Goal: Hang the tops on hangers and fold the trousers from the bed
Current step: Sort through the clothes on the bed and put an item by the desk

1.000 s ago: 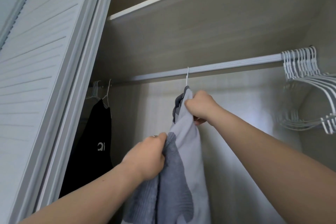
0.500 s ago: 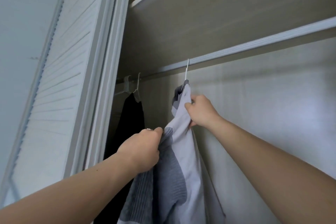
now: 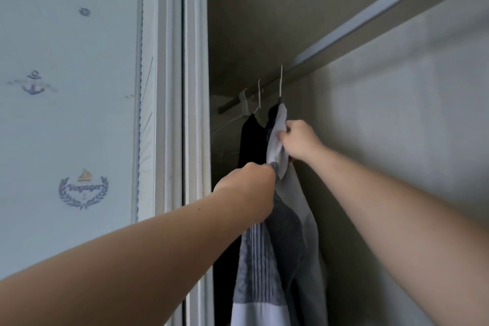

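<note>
Nearest, lower centre: left hand (image 3: 248,190) is a closed fist round a bunch of the ribbed grey panel of the grey-and-white top (image 3: 275,259); fingertips are hidden behind the cloth. The top hangs from mid-frame down past the bottom edge, inside the wardrobe, so it's off the bed and on a hanger. Above and slightly right, right hand (image 3: 299,140) pinches the white shoulder fabric, thumb and fingers curled onto it, just below the hanger hook (image 3: 281,82). The hook reaches up to the rail (image 3: 370,12); can't tell if it's fully seated over it. Just left, touching or nearly so, a black top (image 3: 250,145) hangs on its own hanger, with spare white hangers (image 3: 243,100) beyond it at the rail's far end. Door frame (image 3: 172,114) and nautical-print wallpaper (image 3: 66,87) fill the left of the frame. My read: the step in hand is straightening the garment on the hanger. Risks: the left fist pulls on one side only, so a hard tug could drag that shoulder off the hanger arm or tip the hook off the rail if it's only half on. Letting go with the fabric bunched leaves it lopsided and prone to sliding off. The black top is close enough to get dragged along.
</note>
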`<action>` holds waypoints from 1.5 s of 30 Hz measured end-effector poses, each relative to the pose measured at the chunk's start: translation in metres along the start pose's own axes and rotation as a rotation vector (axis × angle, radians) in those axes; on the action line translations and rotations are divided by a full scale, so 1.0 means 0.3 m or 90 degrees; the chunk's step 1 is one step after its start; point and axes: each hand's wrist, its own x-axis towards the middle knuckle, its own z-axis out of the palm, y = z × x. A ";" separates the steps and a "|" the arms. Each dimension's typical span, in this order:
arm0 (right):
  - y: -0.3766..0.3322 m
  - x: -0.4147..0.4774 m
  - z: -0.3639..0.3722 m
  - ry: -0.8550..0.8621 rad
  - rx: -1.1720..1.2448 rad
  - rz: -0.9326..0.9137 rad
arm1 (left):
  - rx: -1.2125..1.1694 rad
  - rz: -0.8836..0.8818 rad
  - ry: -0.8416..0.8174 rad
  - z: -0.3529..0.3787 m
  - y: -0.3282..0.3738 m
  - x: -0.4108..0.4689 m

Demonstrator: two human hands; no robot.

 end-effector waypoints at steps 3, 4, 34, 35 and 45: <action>-0.003 0.035 0.066 -0.039 0.029 0.032 | 0.034 -0.019 -0.019 0.012 -0.012 0.009; -0.005 0.044 0.083 -0.050 0.033 0.043 | 0.046 -0.022 -0.023 0.015 -0.015 0.008; -0.637 -1.087 0.106 -0.173 -0.128 -0.340 | 0.284 -0.017 0.106 -0.224 -0.537 -1.294; -0.699 -1.166 0.129 -0.196 -0.123 -0.352 | 0.279 -0.039 0.094 -0.237 -0.572 -1.403; -1.266 -2.007 0.396 -0.435 0.040 -0.552 | 0.198 -0.321 0.007 -0.301 -0.767 -2.559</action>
